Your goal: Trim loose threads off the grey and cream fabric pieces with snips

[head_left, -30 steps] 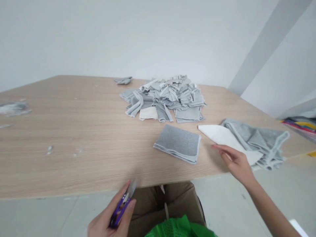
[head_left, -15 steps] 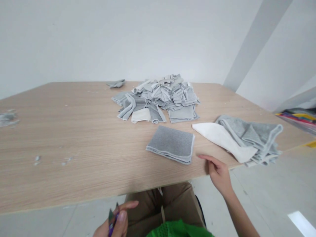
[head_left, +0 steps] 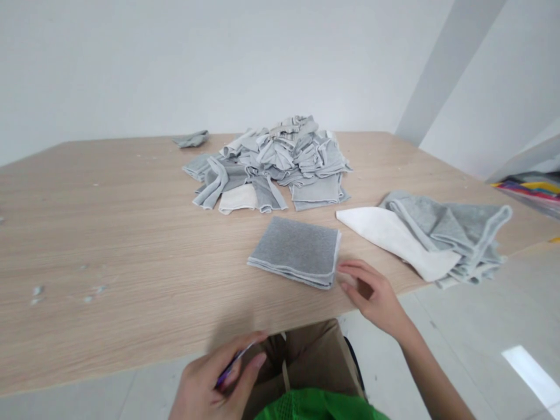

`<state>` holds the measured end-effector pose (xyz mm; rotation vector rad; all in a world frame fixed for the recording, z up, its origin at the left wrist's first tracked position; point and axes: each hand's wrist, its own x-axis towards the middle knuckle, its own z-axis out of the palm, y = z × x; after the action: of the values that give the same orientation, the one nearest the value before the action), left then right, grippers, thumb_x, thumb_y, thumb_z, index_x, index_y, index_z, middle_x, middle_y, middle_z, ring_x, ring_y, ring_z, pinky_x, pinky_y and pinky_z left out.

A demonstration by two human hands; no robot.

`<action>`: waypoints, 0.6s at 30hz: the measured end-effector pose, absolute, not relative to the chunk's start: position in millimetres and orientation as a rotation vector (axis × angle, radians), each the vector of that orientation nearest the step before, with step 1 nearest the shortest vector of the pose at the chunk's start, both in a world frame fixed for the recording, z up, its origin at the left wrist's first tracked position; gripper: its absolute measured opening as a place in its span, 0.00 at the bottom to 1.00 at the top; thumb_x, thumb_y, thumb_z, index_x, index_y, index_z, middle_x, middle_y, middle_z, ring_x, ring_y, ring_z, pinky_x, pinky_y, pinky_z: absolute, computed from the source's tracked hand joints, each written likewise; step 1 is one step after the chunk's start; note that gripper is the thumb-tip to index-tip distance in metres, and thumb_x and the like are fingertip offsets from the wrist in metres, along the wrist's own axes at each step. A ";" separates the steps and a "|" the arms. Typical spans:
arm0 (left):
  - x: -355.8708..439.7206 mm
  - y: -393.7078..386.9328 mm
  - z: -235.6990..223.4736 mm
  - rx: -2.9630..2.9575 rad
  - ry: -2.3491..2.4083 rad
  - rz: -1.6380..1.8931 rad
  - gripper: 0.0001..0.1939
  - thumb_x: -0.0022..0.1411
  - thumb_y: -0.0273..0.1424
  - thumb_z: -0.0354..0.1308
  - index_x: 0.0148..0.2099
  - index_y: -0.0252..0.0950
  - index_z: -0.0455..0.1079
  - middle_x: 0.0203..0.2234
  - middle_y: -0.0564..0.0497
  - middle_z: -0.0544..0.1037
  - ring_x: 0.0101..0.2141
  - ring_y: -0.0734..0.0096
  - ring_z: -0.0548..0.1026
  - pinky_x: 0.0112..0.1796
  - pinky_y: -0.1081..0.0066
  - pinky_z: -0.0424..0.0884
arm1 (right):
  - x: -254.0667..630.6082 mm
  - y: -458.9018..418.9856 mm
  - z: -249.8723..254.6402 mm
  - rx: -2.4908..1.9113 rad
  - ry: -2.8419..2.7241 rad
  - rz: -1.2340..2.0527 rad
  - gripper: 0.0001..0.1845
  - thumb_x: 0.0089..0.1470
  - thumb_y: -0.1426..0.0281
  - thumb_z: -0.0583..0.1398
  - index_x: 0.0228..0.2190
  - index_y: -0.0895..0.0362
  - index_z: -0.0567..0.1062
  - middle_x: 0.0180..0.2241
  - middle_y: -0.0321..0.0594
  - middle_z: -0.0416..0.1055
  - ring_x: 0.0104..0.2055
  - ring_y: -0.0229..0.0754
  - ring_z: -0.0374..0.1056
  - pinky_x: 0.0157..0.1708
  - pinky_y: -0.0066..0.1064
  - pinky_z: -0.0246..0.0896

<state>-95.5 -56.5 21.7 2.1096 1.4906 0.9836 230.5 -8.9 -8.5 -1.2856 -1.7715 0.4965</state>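
Note:
A folded dark grey cloth (head_left: 295,248) with pale stitched edges lies flat near the table's front edge. Beside its right corner is my right hand (head_left: 371,294), thumb and fingers apart around nothing I can see; whether the fingertips touch the cloth I cannot tell. My left hand (head_left: 221,376) is at the front edge of the table, closed around small thread snips (head_left: 227,371) with a purple handle. Most of the snips are hidden by the fingers.
Behind the folded cloth is a heap of grey and white cloths (head_left: 280,163). A white cloth (head_left: 394,236) and rumpled grey cloths (head_left: 455,230) lie on the right, over the table edge. Thread scraps (head_left: 38,290) dot the wooden table (head_left: 144,245). One grey piece (head_left: 192,139) lies far back.
My left hand has risen and moved right, towards the table edge, turning the snips. My right hand has come closer to the folded cloth, its fingers spreading. The view has shifted slightly.

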 end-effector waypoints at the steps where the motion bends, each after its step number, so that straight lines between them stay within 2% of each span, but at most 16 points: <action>1: -91.4 -48.8 27.5 2.162 1.477 0.950 0.10 0.62 0.39 0.63 0.43 0.42 0.81 0.12 0.61 0.63 0.12 0.78 0.63 0.16 0.80 0.63 | 231.6 -5.1 -4.2 -1.274 -1.820 0.513 0.16 0.60 0.72 0.61 0.49 0.52 0.79 0.50 0.47 0.75 0.53 0.48 0.73 0.55 0.44 0.70; 3: -82.5 -31.7 37.7 2.240 1.436 0.871 0.10 0.64 0.37 0.61 0.44 0.43 0.81 0.12 0.60 0.67 0.12 0.77 0.63 0.15 0.79 0.62 | 234.1 2.8 3.9 -1.256 -1.886 0.538 0.16 0.60 0.73 0.61 0.49 0.52 0.79 0.50 0.47 0.75 0.52 0.47 0.73 0.55 0.44 0.69; 5: -72.9 -13.5 44.1 2.300 1.370 0.779 0.10 0.66 0.36 0.59 0.47 0.44 0.80 0.18 0.59 0.77 0.14 0.76 0.69 0.17 0.79 0.66 | 235.6 10.3 10.7 -1.244 -1.937 0.563 0.16 0.59 0.74 0.62 0.48 0.52 0.79 0.50 0.46 0.74 0.52 0.46 0.72 0.55 0.43 0.68; 7: -62.8 4.7 45.8 2.359 1.291 0.679 0.11 0.66 0.34 0.59 0.50 0.46 0.78 0.30 0.57 0.84 0.23 0.74 0.79 0.26 0.78 0.74 | 235.5 16.5 14.9 -1.237 -1.987 0.598 0.14 0.59 0.74 0.62 0.46 0.52 0.80 0.50 0.46 0.74 0.51 0.46 0.72 0.55 0.43 0.68; 10: -46.6 28.5 42.4 2.453 1.185 0.504 0.16 0.65 0.30 0.60 0.54 0.48 0.75 0.41 0.56 0.85 0.36 0.67 0.83 0.38 0.71 0.77 | 232.8 23.6 14.2 -1.227 -2.025 0.640 0.11 0.59 0.74 0.63 0.43 0.53 0.81 0.47 0.45 0.75 0.49 0.45 0.72 0.52 0.41 0.70; 14: -27.5 50.7 35.6 2.559 1.054 0.320 0.19 0.64 0.26 0.60 0.56 0.46 0.74 0.44 0.54 0.84 0.39 0.62 0.84 0.39 0.66 0.77 | 228.7 30.5 4.8 -1.223 -1.988 0.634 0.10 0.59 0.77 0.62 0.40 0.54 0.82 0.42 0.44 0.76 0.44 0.44 0.74 0.45 0.38 0.72; 18: -16.1 66.6 27.7 2.615 0.978 0.281 0.19 0.62 0.23 0.58 0.53 0.44 0.74 0.41 0.55 0.85 0.34 0.62 0.84 0.33 0.67 0.76 | 226.3 33.0 0.4 -1.262 -1.910 0.667 0.09 0.60 0.75 0.62 0.39 0.54 0.82 0.42 0.42 0.78 0.42 0.43 0.76 0.43 0.35 0.73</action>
<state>-16.1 66.6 27.7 2.6150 0.9781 0.2806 226.3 33.0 0.4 -1.2615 -1.9105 0.6669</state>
